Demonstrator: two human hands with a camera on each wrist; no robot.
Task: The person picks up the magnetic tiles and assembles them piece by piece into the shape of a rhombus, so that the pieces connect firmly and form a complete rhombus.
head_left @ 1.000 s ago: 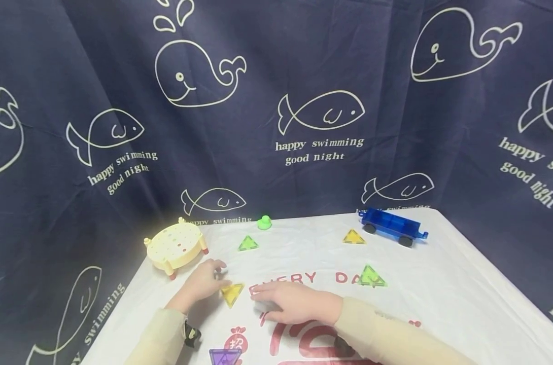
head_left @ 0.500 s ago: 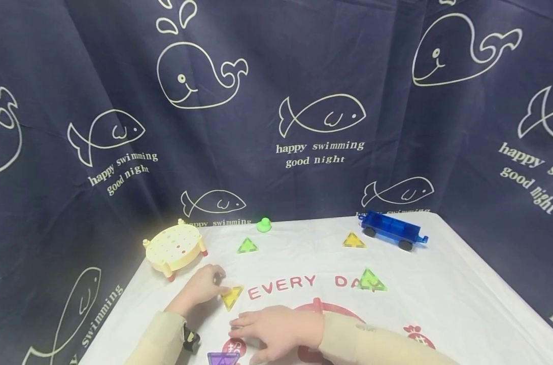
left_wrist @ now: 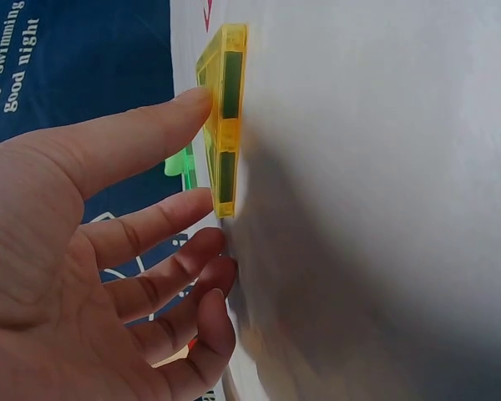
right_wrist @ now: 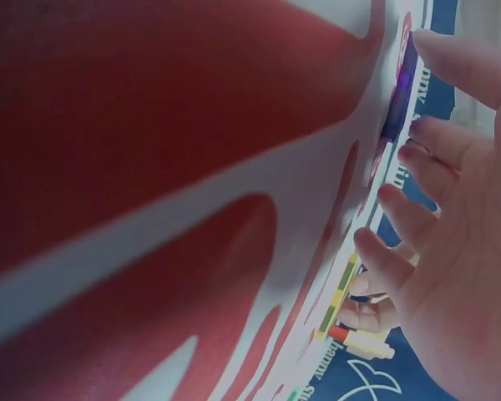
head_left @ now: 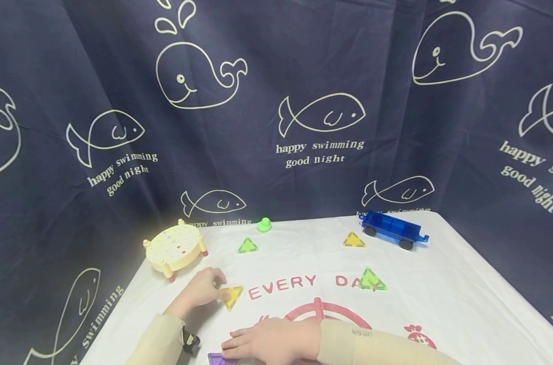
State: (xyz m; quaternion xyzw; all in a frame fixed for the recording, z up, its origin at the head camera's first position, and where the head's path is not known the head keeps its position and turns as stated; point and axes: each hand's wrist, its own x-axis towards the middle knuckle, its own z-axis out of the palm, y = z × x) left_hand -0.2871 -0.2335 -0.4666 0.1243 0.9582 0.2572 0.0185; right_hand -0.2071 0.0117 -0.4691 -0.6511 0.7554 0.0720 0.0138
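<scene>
My left hand (head_left: pixel 198 290) is at a translucent yellow triangular magnetic tile (head_left: pixel 233 297) that lies on the white tabletop. In the left wrist view, the thumb touches the upper face of this yellow tile (left_wrist: pixel 227 125), and the index fingertip is at its corner; the other fingers are loosely bent. My right hand (head_left: pixel 273 340) reaches over a purple triangular magnetic tile (head_left: pixel 216 359) at the bottom of the head view, partly hidden by the fingers. Seen from the right wrist, the thumb tip and index fingertip are close to opposite ends of the purple tile (right_wrist: pixel 399 100).
A cream round board with legs (head_left: pixel 175 247) stands at the left. Farther back are a green tile (head_left: pixel 247 246), a small green hat-shaped piece (head_left: pixel 264 224), another yellow tile (head_left: pixel 353 240) and a blue wheeled wagon (head_left: pixel 392 229). A second green tile (head_left: pixel 371 280) lies at right.
My right hand has moved from beside the yellow tile down toward the near edge, with its fingers now over the purple tile. The left hand stays at the yellow tile.
</scene>
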